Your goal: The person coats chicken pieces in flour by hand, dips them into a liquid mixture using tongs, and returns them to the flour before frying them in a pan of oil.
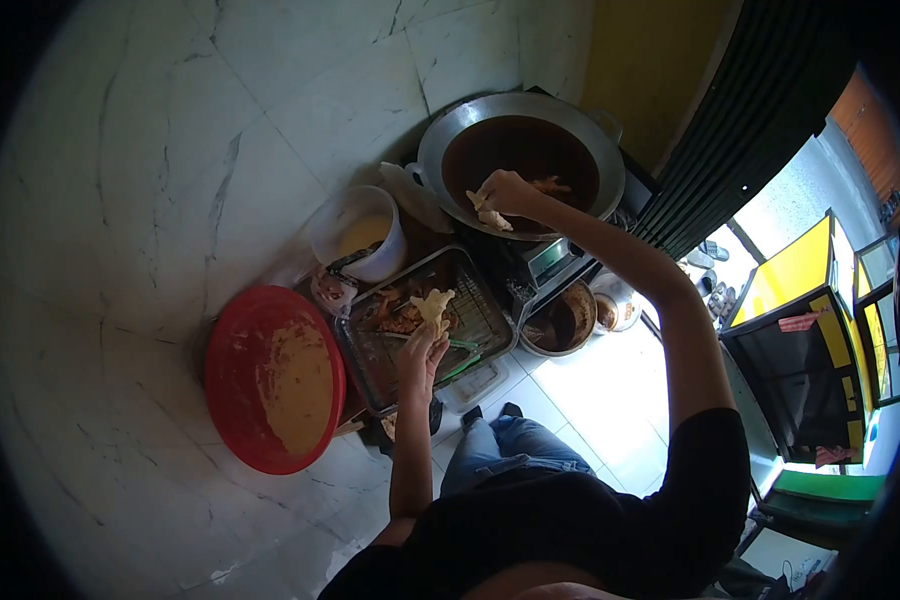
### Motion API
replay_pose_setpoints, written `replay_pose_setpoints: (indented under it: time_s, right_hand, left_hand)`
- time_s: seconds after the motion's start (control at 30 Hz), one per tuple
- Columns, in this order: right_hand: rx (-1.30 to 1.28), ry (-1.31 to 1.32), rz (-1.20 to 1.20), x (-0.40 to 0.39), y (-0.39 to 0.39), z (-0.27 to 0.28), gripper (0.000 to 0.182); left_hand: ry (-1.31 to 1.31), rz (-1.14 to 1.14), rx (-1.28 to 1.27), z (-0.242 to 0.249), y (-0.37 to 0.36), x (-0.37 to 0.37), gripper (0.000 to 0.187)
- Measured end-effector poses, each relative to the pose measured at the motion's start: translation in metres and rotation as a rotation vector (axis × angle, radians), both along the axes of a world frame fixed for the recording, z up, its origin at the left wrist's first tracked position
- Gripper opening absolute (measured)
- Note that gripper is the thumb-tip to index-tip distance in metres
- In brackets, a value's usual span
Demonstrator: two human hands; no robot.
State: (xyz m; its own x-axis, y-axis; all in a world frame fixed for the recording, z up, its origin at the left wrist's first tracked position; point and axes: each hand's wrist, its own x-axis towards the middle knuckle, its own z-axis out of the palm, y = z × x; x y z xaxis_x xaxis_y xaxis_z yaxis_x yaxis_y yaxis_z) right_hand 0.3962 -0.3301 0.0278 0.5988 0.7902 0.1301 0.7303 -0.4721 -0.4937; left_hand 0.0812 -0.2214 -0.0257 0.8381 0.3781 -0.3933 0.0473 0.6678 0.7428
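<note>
Over the near-left part of a wide metal pan (440, 130) of dark liquid is my right hand (507, 193), its fingers closed on a pale coated piece (490, 217). Another brownish piece (550, 186) lies in the liquid beyond it. My left hand (422, 358) holds a second pale coated piece (433, 308) upright above a metal tray with a wire rack (485, 325). Browned pieces (400, 318) lie on that rack, beside green-handled tongs (460, 365). The pan sits on a stove (548, 262).
A red basin (222, 380) with pale flour stands left of the tray. Behind the tray is a white tub (390, 215) of yellowish liquid. A metal pot (577, 325) is on the floor to the right. A yellow and black stall (800, 280) stands at the far right.
</note>
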Motion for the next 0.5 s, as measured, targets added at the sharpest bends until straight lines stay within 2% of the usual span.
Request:
replay_pose_setpoints:
  time_s: [0.1,0.2,0.3,0.4,0.5]
  right_hand:
    - [-0.065,0.034,0.042,-0.002,0.004,0.005,0.02]
    - [0.152,-0.074,0.054,-0.013,-0.002,0.009,0.021]
    - [0.335,0.038,-0.001,-0.043,-0.016,0.021,0.021]
    - [0.181,0.143,-0.088,-0.099,-0.035,0.068,0.017]
    - [0.06,0.322,-0.084,-0.13,-0.05,0.08,0.022]
  left_hand:
    - [-0.025,-0.033,-0.015,0.012,0.0,0.007,0.033]
    - [-0.06,-0.056,-0.023,0.013,0.001,0.013,0.035]
    - [-0.076,-0.091,-0.026,0.013,0.004,0.021,0.035]
    - [-0.083,-0.135,-0.003,0.016,0.002,0.032,0.034]
    - [-0.106,-0.178,0.112,0.021,-0.005,0.047,0.034]
